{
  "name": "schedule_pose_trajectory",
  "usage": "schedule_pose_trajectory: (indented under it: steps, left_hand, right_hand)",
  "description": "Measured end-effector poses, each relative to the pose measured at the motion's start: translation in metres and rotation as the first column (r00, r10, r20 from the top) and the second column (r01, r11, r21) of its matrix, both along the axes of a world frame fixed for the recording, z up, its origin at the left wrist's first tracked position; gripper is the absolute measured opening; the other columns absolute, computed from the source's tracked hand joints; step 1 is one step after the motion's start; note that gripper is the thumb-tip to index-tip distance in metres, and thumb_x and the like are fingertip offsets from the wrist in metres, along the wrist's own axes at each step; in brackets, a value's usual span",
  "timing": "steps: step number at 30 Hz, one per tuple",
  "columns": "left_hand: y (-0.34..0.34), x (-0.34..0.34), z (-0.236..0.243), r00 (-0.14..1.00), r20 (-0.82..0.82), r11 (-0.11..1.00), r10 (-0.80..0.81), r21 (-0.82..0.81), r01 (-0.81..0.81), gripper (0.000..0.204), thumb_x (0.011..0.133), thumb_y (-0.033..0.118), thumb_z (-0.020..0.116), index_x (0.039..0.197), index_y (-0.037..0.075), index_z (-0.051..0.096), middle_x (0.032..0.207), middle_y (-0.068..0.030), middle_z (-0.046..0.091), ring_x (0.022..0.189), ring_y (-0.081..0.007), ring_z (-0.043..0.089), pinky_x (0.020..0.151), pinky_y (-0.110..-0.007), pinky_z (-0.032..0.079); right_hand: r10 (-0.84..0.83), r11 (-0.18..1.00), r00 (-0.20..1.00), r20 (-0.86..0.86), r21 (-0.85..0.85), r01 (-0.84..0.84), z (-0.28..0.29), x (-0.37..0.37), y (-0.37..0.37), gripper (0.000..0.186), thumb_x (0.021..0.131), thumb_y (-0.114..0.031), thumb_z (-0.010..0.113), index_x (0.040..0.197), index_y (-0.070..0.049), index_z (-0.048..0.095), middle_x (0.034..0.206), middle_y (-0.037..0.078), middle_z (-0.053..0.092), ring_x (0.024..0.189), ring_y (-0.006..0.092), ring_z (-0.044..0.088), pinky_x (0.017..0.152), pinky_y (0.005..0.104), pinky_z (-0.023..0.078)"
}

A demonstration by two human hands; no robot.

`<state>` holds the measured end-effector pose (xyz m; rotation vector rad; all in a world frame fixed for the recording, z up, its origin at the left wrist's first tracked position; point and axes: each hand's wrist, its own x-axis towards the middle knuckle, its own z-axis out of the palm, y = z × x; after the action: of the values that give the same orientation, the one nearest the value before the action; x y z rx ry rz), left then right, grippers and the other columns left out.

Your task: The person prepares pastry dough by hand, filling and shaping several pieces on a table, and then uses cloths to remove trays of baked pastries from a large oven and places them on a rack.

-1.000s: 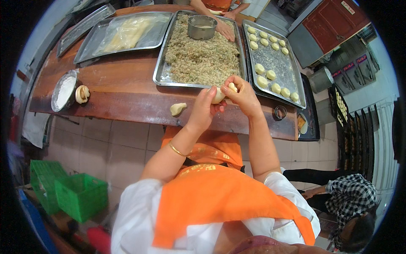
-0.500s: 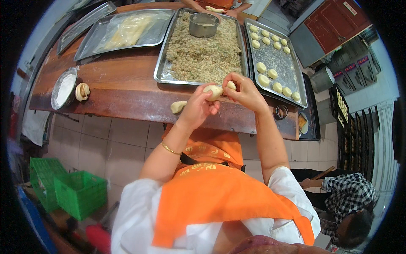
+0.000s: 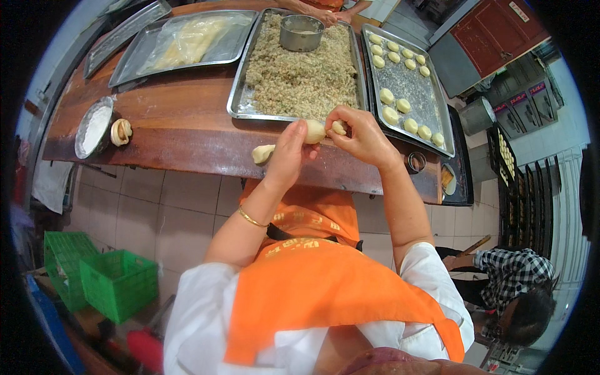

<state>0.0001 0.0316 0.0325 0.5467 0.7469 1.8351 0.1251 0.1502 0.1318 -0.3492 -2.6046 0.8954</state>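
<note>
My left hand (image 3: 294, 149) is closed around a pale, rounded dough ball (image 3: 315, 131) above the front edge of the wooden table. To its right, my right hand (image 3: 356, 135) pinches a small dough piece (image 3: 339, 127) beside the ball. Whether the two still join is hard to make out. A loose dough lump (image 3: 262, 154) lies on the table just left of my left hand. Beyond my hands is a large metal tray (image 3: 236, 111) of crumbly, grainy filling (image 3: 300, 81), with a round metal tin (image 3: 301, 34) resting on it.
Round dough buns (image 3: 390, 115) sit on a floured tray (image 3: 447, 119) at right. A flour bowl (image 3: 94, 131) and dough coil (image 3: 120, 132) stand left; a tray (image 3: 125, 72) holds plastic-covered dough. Another person's hands (image 3: 328, 17) work across the table. A person in checked clothing (image 3: 515, 281) is at lower right.
The small dough piece in my right hand has shifted slightly left, and my left thumb has moved up over the ball. The other person's hands across the table have moved.
</note>
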Motion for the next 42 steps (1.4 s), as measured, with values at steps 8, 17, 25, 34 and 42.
schedule_pose_trajectory:
  steps: [8, 17, 25, 34, 42]
  left_hand:
    - [-0.011, -0.005, 0.018, 0.995, -0.096, 0.996, -0.039, -0.083, 0.031, 0.034, 0.103, 0.037, 0.045, 0.108, 0.006, 0.058, 0.091, -0.0009, 0.059, 0.065, -0.0066, 0.05, 0.055, -0.021, 0.041]
    - [0.001, -0.005, 0.011, 0.958, -0.283, 0.979, -0.046, -0.202, -0.013, 0.035, 0.101, 0.04, 0.048, 0.112, 0.01, 0.062, 0.097, -0.0012, 0.061, 0.08, -0.0063, 0.055, 0.066, -0.02, 0.046]
    - [-0.007, -0.008, 0.015, 0.856, -0.485, 0.978, -0.182, 0.004, 0.21, 0.035, 0.09, 0.006, 0.062, 0.124, 0.006, 0.056, 0.119, -0.003, 0.054, 0.104, -0.0108, 0.056, 0.079, -0.027, 0.051]
    - [-0.021, -0.012, -0.061, 0.194, -0.979, 0.98, -0.055, -0.09, -0.176, 0.05, 0.08, 0.009, 0.07, 0.127, 0.007, 0.056, 0.125, -0.0146, 0.057, 0.121, -0.0325, 0.051, 0.105, -0.04, 0.04]
    - [0.044, -0.017, -0.051, 0.298, -0.951, 0.965, -0.082, -0.15, -0.215, 0.043, 0.099, 0.03, 0.045, 0.121, -0.005, 0.058, 0.115, -0.0212, 0.063, 0.112, -0.0378, 0.057, 0.098, -0.044, 0.043]
  right_hand:
    - [0.086, 0.991, 0.996, -0.037, 0.107, -0.082, 0.002, 0.002, -0.002, 0.021, 0.074, 0.001, 0.071, 0.09, -0.003, 0.058, 0.078, 0.008, 0.055, 0.069, 0.0224, 0.055, 0.062, 0.032, 0.046]
    - [0.176, 0.889, 0.984, 0.016, 0.426, -0.166, 0.003, 0.006, -0.014, 0.025, 0.07, 0.005, 0.068, 0.087, -0.005, 0.052, 0.084, 0.011, 0.053, 0.079, 0.0323, 0.057, 0.067, 0.0388, 0.047]
    - [0.121, 0.992, 0.972, -0.203, 0.051, -0.113, -0.001, 0.021, -0.012, 0.023, 0.074, 0.005, 0.066, 0.088, -0.006, 0.051, 0.088, 0.006, 0.052, 0.077, 0.0206, 0.054, 0.07, 0.0284, 0.046]
    - [-0.356, 0.925, 0.933, -0.058, 0.123, 0.36, -0.143, 0.058, -0.007, 0.022, 0.078, -0.014, 0.068, 0.098, -0.008, 0.06, 0.116, 0.01, 0.055, 0.111, 0.0291, 0.048, 0.094, 0.0419, 0.037]
    - [-0.517, 0.812, 0.783, -0.346, 0.091, 0.576, -0.13, 0.075, -0.006, 0.031, 0.078, -0.013, 0.069, 0.108, -0.009, 0.063, 0.133, 0.011, 0.05, 0.126, 0.0336, 0.042, 0.105, 0.0468, 0.032]
